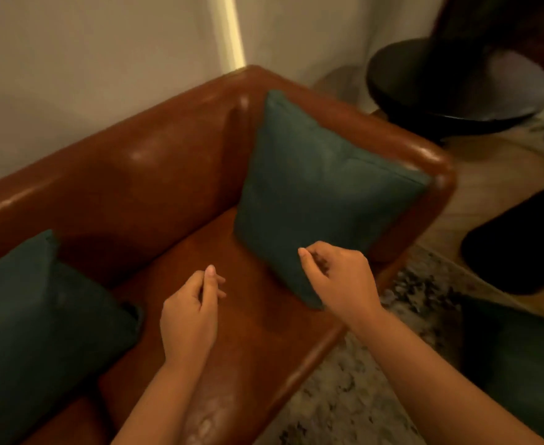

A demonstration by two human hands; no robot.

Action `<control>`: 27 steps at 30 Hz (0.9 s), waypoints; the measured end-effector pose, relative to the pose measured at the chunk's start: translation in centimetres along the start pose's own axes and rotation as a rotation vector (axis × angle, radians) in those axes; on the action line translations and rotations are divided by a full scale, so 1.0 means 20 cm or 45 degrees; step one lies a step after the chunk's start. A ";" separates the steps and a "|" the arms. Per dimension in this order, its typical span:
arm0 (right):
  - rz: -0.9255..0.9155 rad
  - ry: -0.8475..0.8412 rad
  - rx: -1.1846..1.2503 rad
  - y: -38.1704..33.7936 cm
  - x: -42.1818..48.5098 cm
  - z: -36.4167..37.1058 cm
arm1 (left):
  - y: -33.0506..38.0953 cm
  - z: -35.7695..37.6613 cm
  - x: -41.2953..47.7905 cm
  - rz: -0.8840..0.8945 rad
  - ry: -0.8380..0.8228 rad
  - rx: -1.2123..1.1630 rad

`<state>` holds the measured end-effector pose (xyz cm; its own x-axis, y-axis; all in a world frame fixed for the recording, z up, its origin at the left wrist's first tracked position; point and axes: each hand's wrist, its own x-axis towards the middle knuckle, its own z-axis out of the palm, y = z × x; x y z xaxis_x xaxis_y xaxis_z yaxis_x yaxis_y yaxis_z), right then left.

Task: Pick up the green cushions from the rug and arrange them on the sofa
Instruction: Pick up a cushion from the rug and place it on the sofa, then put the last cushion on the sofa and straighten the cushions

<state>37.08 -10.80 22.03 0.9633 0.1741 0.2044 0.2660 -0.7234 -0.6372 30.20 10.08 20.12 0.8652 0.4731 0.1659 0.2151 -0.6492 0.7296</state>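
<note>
While a green cushion [322, 187] leans upright, left hand [188, 316] and right hand [341, 284] hover empty.

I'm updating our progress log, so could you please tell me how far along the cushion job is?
Done: the upright cushion leans against the sofa armrest, and the left cushion lies on the seat. In hand: nothing; the left hand and right hand are empty, fingers loosely curled. Left: what looks like a third cushion sits on the rug at lower right.
</note>
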 end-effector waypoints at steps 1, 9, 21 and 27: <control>0.039 0.043 -0.015 0.11 -0.06 -0.10 | 0.09 0.10 -0.05 0.028 -0.042 0.006; 0.405 0.124 -0.124 0.99 -0.63 -0.70 | 0.70 0.93 -0.59 0.196 -0.516 -0.004; 1.269 0.171 0.135 1.99 -1.44 -0.89 | 0.89 1.99 -1.18 -0.464 -1.409 0.077; 1.483 0.257 0.276 2.41 -1.56 -0.80 | 1.03 2.53 -1.29 -0.248 -1.579 0.169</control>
<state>19.31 -61.73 -3.23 0.6116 -0.6313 -0.4770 -0.7412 -0.2463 -0.6244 35.20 -45.62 -2.67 0.6410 -0.2617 -0.7215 0.3677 -0.7205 0.5879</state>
